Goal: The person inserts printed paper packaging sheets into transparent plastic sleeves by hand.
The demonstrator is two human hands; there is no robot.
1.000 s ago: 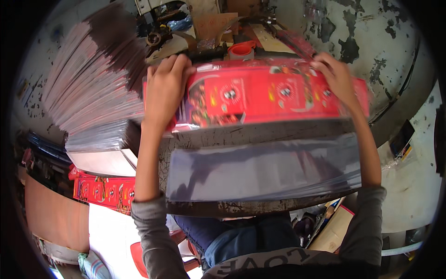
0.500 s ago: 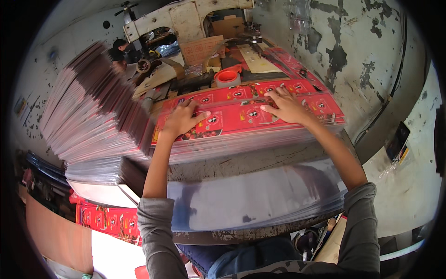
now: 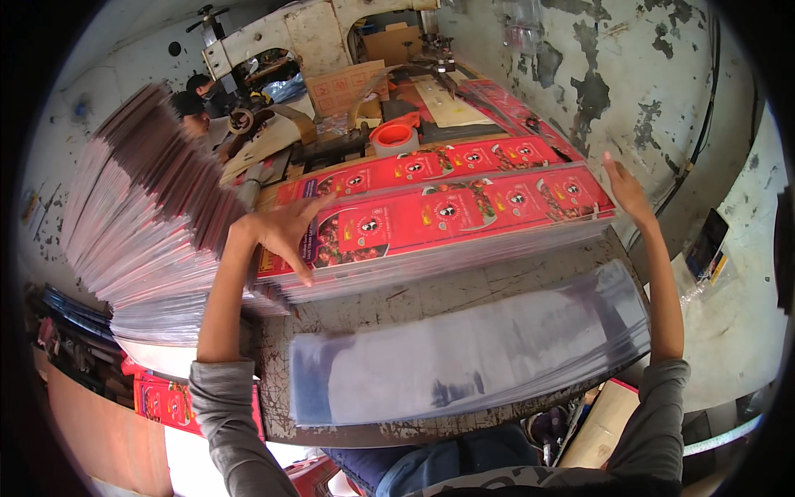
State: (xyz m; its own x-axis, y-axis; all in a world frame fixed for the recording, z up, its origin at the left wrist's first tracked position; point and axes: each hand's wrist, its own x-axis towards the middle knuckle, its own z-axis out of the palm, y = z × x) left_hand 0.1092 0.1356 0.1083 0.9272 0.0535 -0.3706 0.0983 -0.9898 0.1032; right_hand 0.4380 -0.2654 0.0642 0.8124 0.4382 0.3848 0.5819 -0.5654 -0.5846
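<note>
A pile of red printed sheets in clear plastic point(image 3: 414, 217) lies across the worktable in front of me. My left hand point(image 3: 286, 236) is at the pile's left end, thumb and fingers spread over its corner. Beyond the right end, my right hand point(image 3: 627, 189) is raised with its fingers up and holds nothing. It looks just apart from the pile. Nearer to me, between my forearms, lies a stack of clear plastic sleeves point(image 3: 472, 352). A tall leaning stack of plastic-covered sheets point(image 3: 157, 199) rises left of my left hand.
A tape dispenser with a red rim point(image 3: 395, 135) stands behind the pile. Farther back is a large pale machine frame point(image 3: 323, 37) beside a cardboard box point(image 3: 348, 87). Another person point(image 3: 196, 108) is at the back left. A peeling wall point(image 3: 571, 74) bounds the right side.
Both hands have left the top of the red pile. My left hand has moved left to its near corner, my right hand outward past its right end. The clear sleeves sit slightly differently.
</note>
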